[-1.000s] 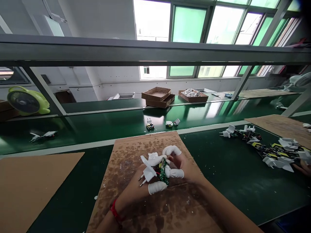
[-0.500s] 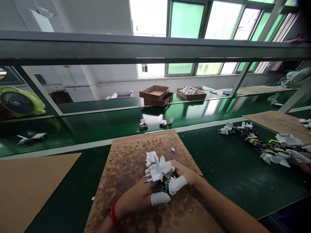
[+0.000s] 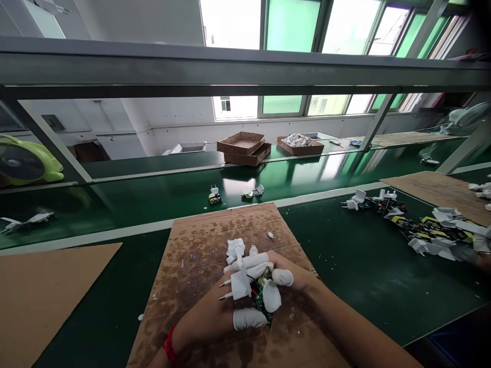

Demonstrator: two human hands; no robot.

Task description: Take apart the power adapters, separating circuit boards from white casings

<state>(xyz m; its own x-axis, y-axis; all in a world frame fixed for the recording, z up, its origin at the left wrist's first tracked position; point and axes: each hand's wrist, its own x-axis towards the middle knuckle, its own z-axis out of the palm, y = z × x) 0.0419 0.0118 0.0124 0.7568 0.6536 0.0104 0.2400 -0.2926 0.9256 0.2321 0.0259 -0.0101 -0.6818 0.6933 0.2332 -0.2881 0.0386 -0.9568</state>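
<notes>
A white two-pin plug housing (image 3: pixel 240 285) is wired to a green charger circuit board (image 3: pixel 263 301), both held over the brown cardboard. My left hand (image 3: pixel 215 306) is closed on them, its thumb in a white finger cot against the lower edge. My right hand (image 3: pixel 282 271), also in white finger cots, curls round the upper side, its fingers across the top and its thumb beside the board. A smooth white soft-looking piece (image 3: pixel 271 296) covers part of the board. A lumpy white putty-like mass (image 3: pixel 235 249) shows just beyond my right fingertips; whether they touch it is unclear.
Cardboard (image 3: pixel 199 240) lies beneath my hands. Several plug-and-board assemblies (image 3: pixel 425 230) are piled at right, near a co-worker's hand (image 3: pixel 481 245). More boards (image 3: pixel 215 195) lie on the green belt (image 3: pixel 169 199). A metal beam (image 3: pixel 245 71) crosses ahead, before cardboard trays (image 3: pixel 245 151).
My right thumb has lifted and shifted up off the board, uncovering the smooth white piece. The co-worker's hand at right has moved. The view has turned slightly.
</notes>
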